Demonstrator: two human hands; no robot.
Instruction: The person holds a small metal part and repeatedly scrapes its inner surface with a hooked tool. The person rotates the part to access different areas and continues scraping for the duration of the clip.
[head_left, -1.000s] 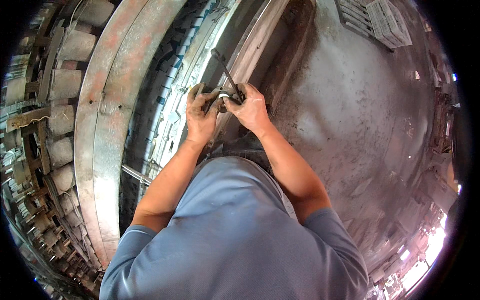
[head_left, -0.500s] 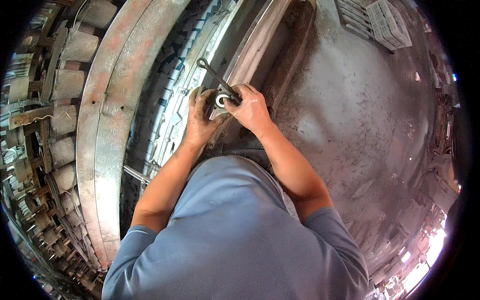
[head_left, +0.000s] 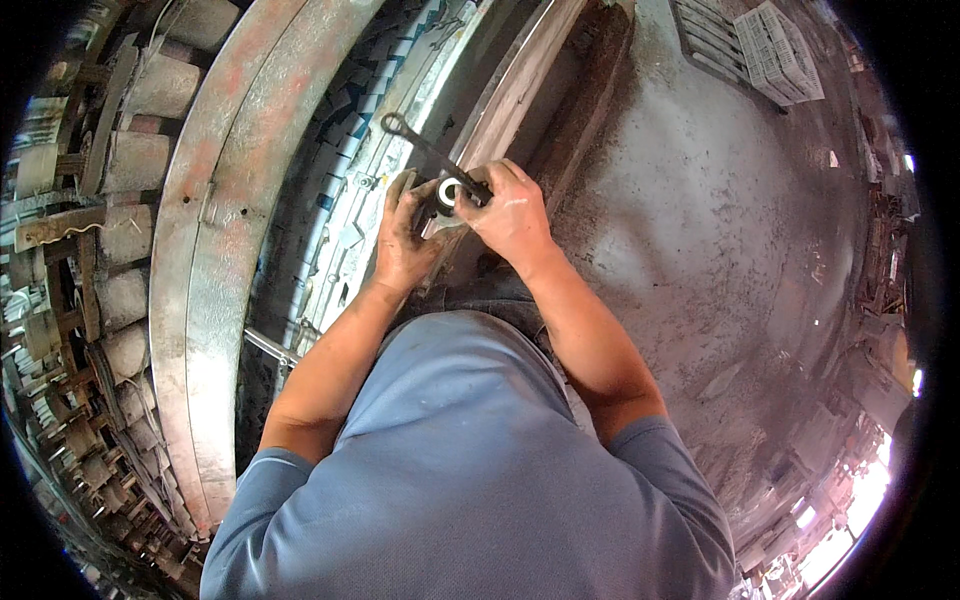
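In my right hand (head_left: 515, 217) I grip a dark wrench (head_left: 432, 151). Its ring end points up and to the left; the other end is partly covered by my fingers. My left hand (head_left: 404, 240) is closed around a dark metal part with a pale, bright ring (head_left: 447, 191) on its face. The right thumb lies against that ring, next to the wrench's near end. Both hands are close together above a long metal channel, and fingers hide much of the part.
Beside my left hand runs a long metal rail (head_left: 352, 235) with bolts. Further left stands a curved, worn metal beam (head_left: 215, 260). Stacked metal pieces (head_left: 135, 215) fill the far left. A light crate (head_left: 775, 55) sits at the far right on the grey floor (head_left: 720, 250).
The wrench's ring end has swung slightly left and down. My right hand has shifted a little to the right, and the ringed part has moved slightly right and up.
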